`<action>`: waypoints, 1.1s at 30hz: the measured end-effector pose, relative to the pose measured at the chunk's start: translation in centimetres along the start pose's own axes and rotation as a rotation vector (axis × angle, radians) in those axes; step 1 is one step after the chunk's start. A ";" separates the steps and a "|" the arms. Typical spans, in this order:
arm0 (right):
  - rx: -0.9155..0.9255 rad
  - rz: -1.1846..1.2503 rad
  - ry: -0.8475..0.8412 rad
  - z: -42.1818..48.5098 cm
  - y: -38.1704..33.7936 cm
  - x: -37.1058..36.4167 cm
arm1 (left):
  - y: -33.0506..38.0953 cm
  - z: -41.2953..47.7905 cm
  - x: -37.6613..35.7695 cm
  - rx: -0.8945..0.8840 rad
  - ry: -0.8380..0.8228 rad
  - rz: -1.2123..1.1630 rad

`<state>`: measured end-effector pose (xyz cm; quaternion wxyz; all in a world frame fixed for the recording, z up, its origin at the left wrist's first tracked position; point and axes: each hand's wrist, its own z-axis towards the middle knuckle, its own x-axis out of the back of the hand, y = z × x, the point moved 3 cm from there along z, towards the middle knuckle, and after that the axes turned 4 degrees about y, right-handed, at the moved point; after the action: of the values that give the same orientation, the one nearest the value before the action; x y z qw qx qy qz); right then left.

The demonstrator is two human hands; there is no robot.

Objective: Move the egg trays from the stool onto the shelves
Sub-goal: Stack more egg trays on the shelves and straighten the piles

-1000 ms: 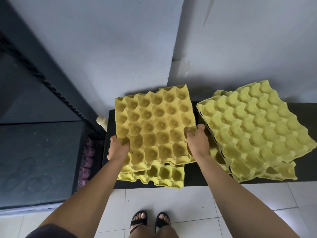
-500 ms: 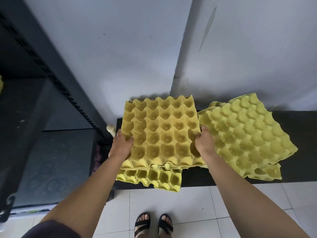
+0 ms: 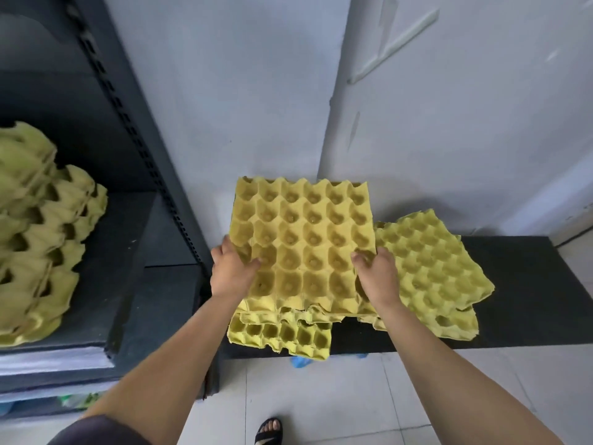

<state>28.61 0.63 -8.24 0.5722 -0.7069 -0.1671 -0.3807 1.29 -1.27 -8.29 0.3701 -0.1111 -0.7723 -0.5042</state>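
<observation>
while left hand (image 3: 232, 271) and right hand (image 3: 378, 277) grip top egg tray (image 3: 305, 245) | more trays (image 3: 430, 271) on stool (image 3: 529, 284)

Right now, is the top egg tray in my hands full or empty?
Empty. Every visible cup of the top egg tray shows only a bare yellow bottom.
</observation>
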 end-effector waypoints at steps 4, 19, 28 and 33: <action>0.072 -0.049 0.030 -4.2 -0.9 4.2 | 0.8 -6.1 3.5 -0.042 0.078 -0.032; 0.437 -0.049 -0.262 -23.4 -11.5 9.3 | -5.4 -27.2 24.4 -0.017 0.402 -0.061; 0.633 -0.021 -0.410 -34.7 -21.4 2.4 | -16.8 -30.9 36.4 0.081 0.492 -0.168; 0.677 0.095 -0.405 -42.7 -28.5 -3.3 | -24.5 -31.1 45.5 0.043 0.564 -0.175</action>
<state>-7.48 -30.42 11.19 0.7455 -0.5459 -0.3597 -0.1301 -29.71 -48.71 12.54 0.5275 0.1080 -0.6561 -0.5288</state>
